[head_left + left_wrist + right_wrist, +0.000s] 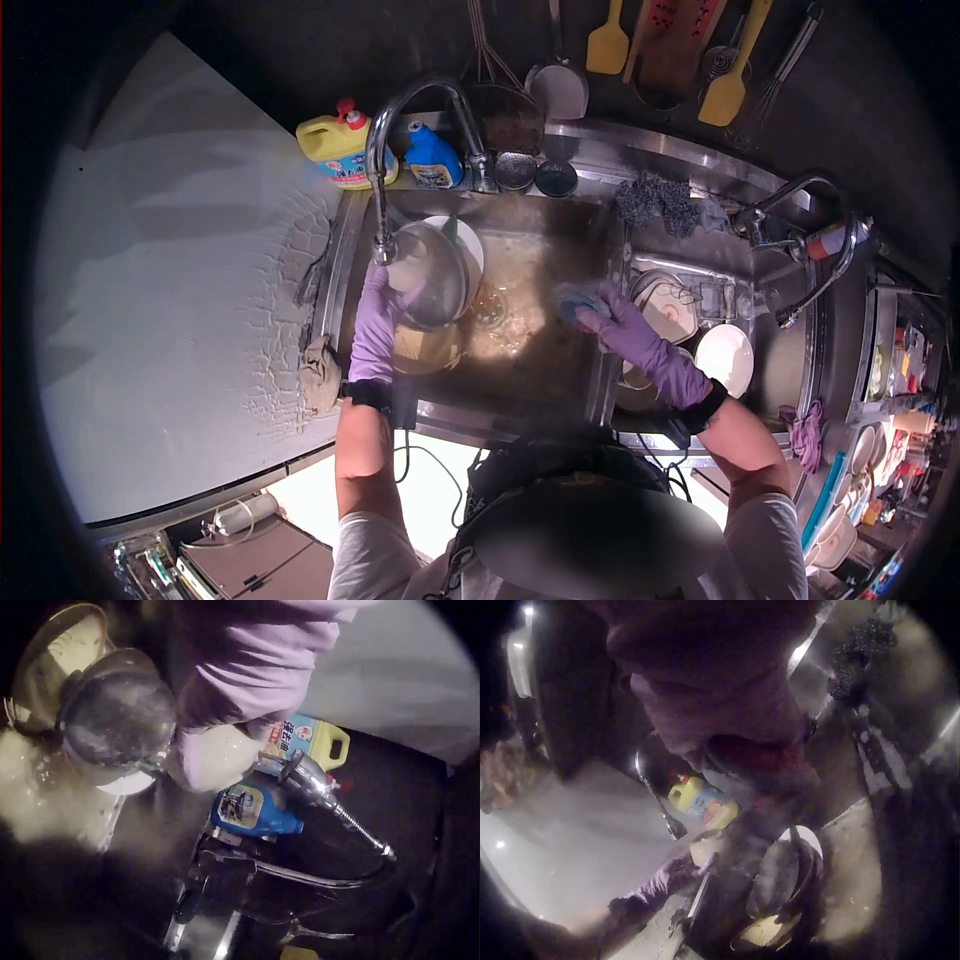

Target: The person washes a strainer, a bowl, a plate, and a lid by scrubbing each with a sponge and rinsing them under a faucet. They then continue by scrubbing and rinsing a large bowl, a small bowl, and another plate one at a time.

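Note:
In the head view, the gloved left hand (376, 320) grips a pale bowl (408, 262) below the left faucet's spout. The left wrist view shows the glove's fingers around the same bowl (221, 757). Over the divider between the basins, the gloved right hand (635, 340) pinches a bluish scrubbing pad (578, 302); its fingers are dark and blurred in the right wrist view. Beside the left hand, a round grey metal vessel (440, 290) overlaps a white dish (470, 245), with a yellowish bowl (425, 352) nearer the body.
A yellow jug (335, 150) and blue bottle (432, 155) stand behind the left basin near the curved faucet (378, 165). The right basin holds a white bowl (724, 358) and other dishes. A dark mesh cloth (655, 203) lies behind; utensils hang above.

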Action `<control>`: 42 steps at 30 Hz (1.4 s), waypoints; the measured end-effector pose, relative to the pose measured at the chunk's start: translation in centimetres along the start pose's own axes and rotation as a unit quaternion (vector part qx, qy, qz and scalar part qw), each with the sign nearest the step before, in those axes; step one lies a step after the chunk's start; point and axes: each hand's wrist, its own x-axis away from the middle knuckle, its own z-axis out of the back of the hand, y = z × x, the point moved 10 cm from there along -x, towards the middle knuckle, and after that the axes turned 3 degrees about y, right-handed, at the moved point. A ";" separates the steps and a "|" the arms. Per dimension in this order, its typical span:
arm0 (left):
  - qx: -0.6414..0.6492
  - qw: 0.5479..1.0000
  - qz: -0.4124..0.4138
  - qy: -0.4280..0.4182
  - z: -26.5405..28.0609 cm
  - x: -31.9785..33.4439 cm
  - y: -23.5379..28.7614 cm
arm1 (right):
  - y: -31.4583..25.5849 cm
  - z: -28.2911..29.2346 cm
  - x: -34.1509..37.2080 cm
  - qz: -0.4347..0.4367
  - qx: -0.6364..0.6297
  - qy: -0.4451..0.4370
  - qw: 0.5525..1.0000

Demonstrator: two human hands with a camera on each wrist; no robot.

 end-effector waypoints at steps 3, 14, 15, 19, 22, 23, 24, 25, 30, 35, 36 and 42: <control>0.052 0.998 0.041 0.020 0.5 -0.1 -1.5 | 1.9 -0.8 -1.2 0.035 -0.027 0.008 0.999; -0.197 0.965 0.036 -0.168 -13.4 7.5 -12.4 | -6.9 -6.8 -2.3 0.348 0.080 0.026 0.934; -0.318 0.921 -0.033 -0.224 -15.5 8.6 -12.2 | -4.1 -6.8 -4.9 0.252 -0.270 -0.052 0.928; 0.005 0.986 0.166 -0.018 -13.8 8.4 -14.8 | -2.8 -4.2 -7.1 0.327 0.186 0.064 0.924; -0.176 0.982 0.021 -0.063 -14.9 8.6 -13.0 | -0.2 -2.0 -10.0 0.160 -0.142 -0.041 0.976; -0.290 0.951 -0.059 -0.091 -15.7 8.6 -11.9 | 0.6 -1.9 -10.0 0.137 -0.170 -0.034 0.975; -0.398 0.900 -0.136 -0.117 -16.6 9.0 -11.2 | 1.5 -1.7 -10.1 0.115 -0.199 -0.025 0.973; -0.498 0.829 -0.210 -0.141 -17.9 9.7 -10.6 | 1.5 -1.6 -8.9 0.153 -0.153 0.020 0.976; -0.776 0.498 -0.366 -0.126 -18.3 7.9 -11.2 | 1.4 -3.1 -4.4 0.139 0.035 0.109 0.984; -0.685 0.648 -0.296 -0.152 -18.5 9.9 -9.0 | 0.8 -5.4 -5.9 -0.084 -0.545 0.010 0.834; -0.672 0.673 -0.257 -0.170 -18.0 10.1 -9.7 | 1.4 -3.9 -7.4 -0.056 -0.481 0.030 0.874; -0.353 0.915 0.025 -0.193 -14.1 6.7 -10.0 | -3.7 -3.3 -4.1 0.129 0.322 -0.137 0.928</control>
